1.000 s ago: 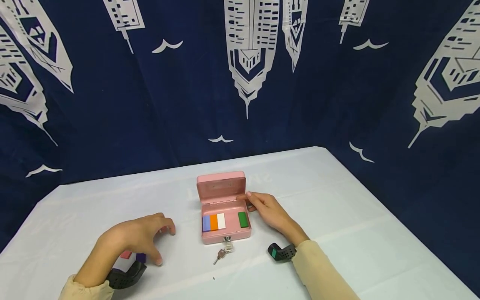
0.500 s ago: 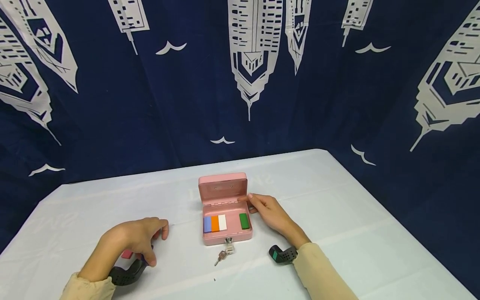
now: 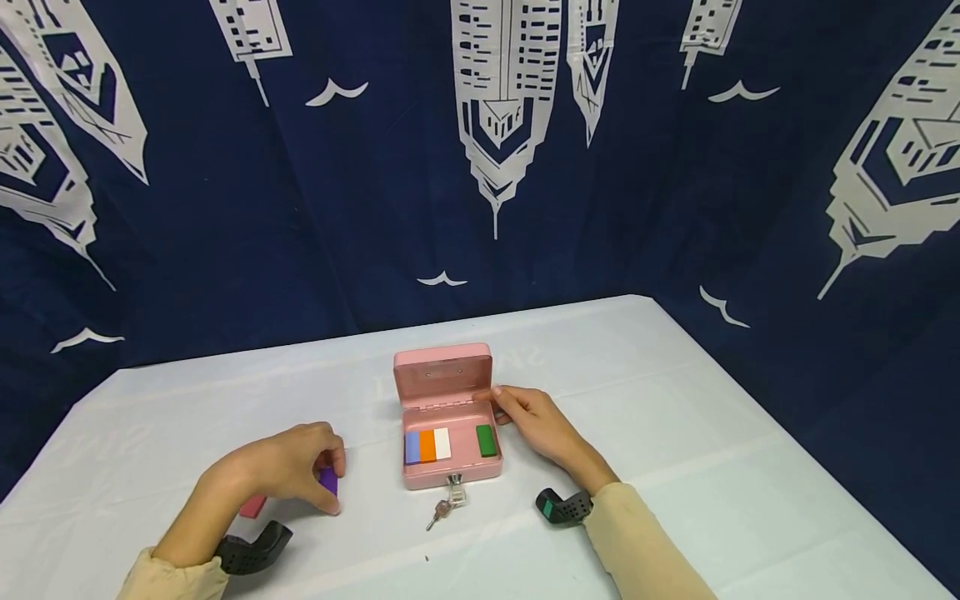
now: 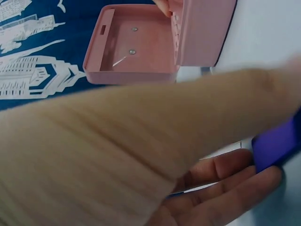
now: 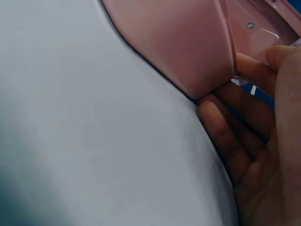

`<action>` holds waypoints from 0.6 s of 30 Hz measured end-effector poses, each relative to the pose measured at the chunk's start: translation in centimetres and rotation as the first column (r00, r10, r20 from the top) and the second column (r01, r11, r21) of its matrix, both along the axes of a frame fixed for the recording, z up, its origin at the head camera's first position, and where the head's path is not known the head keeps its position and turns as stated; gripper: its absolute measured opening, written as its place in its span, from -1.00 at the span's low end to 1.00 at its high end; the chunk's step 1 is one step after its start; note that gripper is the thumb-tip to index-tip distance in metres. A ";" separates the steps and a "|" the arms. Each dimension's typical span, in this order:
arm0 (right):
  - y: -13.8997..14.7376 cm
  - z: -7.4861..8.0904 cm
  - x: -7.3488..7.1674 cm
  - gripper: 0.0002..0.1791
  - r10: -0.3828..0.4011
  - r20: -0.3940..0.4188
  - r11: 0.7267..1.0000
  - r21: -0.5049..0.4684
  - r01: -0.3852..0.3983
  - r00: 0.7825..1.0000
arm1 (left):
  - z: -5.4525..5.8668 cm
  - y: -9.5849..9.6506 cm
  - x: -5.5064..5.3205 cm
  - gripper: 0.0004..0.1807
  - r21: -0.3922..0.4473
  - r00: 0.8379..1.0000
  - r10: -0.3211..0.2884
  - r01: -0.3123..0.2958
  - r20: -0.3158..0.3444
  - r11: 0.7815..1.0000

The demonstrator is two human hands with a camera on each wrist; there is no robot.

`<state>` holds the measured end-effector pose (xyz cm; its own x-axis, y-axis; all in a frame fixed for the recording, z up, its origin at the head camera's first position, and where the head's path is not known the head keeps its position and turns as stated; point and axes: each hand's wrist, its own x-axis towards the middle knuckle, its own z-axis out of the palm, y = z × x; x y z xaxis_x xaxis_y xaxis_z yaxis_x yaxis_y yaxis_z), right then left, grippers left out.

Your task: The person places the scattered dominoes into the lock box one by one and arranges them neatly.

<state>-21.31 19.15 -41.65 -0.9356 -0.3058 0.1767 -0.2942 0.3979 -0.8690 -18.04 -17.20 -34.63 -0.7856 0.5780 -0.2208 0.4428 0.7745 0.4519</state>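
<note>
My left hand (image 3: 288,467) pinches a purple block (image 3: 328,482) between thumb and fingers, left of the box and close over the table. In the left wrist view the purple block (image 4: 275,147) shows at the fingertips, partly behind the blurred thumb side of the hand. A pink metal cash box (image 3: 463,477) stands with its lid raised. Inside it lie light blue (image 3: 412,447), orange (image 3: 427,446) and white (image 3: 442,443) blocks at the left and a green block (image 3: 486,440) at the right. My right hand (image 3: 536,423) holds the box at its right hinge corner, one finger reaching inside.
A red block (image 3: 253,506) lies on the white-covered table (image 3: 712,467), partly behind the left wrist. Keys (image 3: 441,510) hang from the lock at the box's front. A dark blue printed cloth (image 3: 375,200) hangs behind the table.
My left hand closed on the purple block beside the red one and moved it a little to the right. The right hand and the box have stayed in place.
</note>
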 end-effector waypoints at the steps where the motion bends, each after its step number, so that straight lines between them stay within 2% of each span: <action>1: 0.0 0.0 0.0 -0.52 -0.002 -0.001 1.000 0.002 0.002 1.000 | 0.0 0.1 0.0 -0.62 0.005 1.000 -0.008 0.008 -0.005 1.000; 10: 0.1 0.0 0.3 -0.53 -0.009 0.006 1.000 -0.002 0.009 1.000 | -0.3 1.0 -0.1 -0.71 0.060 0.991 -0.103 0.108 -0.086 0.992; 18: 0.3 0.0 0.2 -0.54 0.004 -0.012 1.000 0.004 -0.004 1.000 | 0.1 2.3 -0.2 -0.76 0.116 0.981 -0.111 0.130 -0.162 0.985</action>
<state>-21.08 19.42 -41.62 -0.9321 -0.3102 0.1870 -0.3063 0.3997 -0.8640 -18.26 -14.87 -34.51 -0.7275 0.6858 -0.0218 0.6015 0.6527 0.4606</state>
